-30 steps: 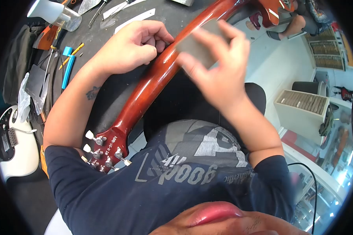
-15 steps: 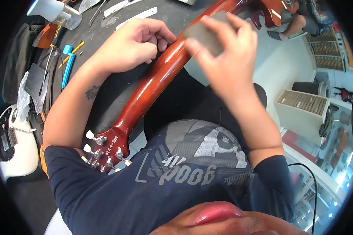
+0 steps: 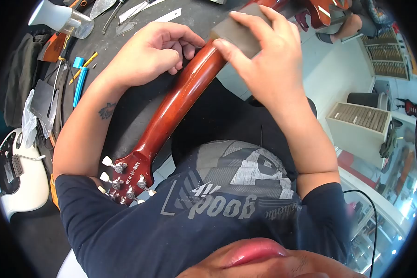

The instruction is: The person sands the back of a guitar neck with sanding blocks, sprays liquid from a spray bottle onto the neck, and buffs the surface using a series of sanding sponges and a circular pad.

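A glossy red-brown guitar neck runs diagonally, its back facing up. Its headstock, with metal tuners and pale buttons, lies at the lower left near the shirt. My right hand grips a grey-brown block with thumb and fingers and holds it on the upper part of the neck. Beside the neck's left edge is my left hand, fingers curled, index fingertip touching the neck's edge. Whether anything sits inside those curled fingers is hidden.
On the dark bench lie a blue tube-like tool, a yellow pencil, a clear bottle and metal tools. A white guitar body is at the left. At the upper right, another person's leg shows near a second guitar.
The block and my right hand have shifted slightly up along the neck and now look sharper, less blurred. My left hand stays nearly in place, its fingers a little looser.
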`<state>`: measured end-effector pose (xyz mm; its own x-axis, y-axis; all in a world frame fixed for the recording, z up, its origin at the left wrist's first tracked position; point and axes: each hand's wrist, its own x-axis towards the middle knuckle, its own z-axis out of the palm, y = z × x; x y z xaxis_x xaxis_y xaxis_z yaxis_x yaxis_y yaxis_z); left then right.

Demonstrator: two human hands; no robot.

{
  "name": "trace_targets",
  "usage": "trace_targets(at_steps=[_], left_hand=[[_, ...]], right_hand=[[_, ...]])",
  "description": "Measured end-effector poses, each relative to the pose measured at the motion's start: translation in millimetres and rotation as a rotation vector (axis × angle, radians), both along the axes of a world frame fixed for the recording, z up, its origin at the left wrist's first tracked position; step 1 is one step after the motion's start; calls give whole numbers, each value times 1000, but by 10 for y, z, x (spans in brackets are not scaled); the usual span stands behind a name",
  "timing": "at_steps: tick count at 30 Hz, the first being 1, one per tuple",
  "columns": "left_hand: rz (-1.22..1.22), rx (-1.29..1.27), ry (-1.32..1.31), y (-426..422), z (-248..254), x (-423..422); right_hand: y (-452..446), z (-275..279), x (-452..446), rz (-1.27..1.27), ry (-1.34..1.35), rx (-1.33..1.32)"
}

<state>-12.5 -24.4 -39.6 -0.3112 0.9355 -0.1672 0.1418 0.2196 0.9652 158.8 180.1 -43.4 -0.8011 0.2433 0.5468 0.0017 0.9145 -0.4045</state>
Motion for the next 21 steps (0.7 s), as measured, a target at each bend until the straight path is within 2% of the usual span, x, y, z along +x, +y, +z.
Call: trace_targets(at_steps=[3, 4, 5, 7, 9, 12, 16, 20, 21], left_hand=[[41, -4, -116, 17, 22, 53], [51, 3, -44, 9, -9, 32], [56, -4, -26, 15, -18, 16], [63, -20, 5, 10, -10, 21], [55, -2, -25, 5, 5, 19], [79, 6, -83, 9, 10, 50], [78, -18, 4, 13, 5, 23], [78, 2, -81, 2, -12, 18], [63, -5, -61, 14, -3, -9]], right_hand=[[-631, 112, 303, 274, -59, -40], [-771, 68, 388, 416, -37, -146], [-699, 85, 356, 389, -57, -120], [-288, 15, 76, 106, 25, 52], [-143, -47, 11, -51, 45, 109], [-751, 95, 349, 370, -17, -96], [-86, 52, -48, -23, 10, 88], [-768, 153, 352, 365, -80, -83], [-727, 148, 331, 381, -71, -128]])
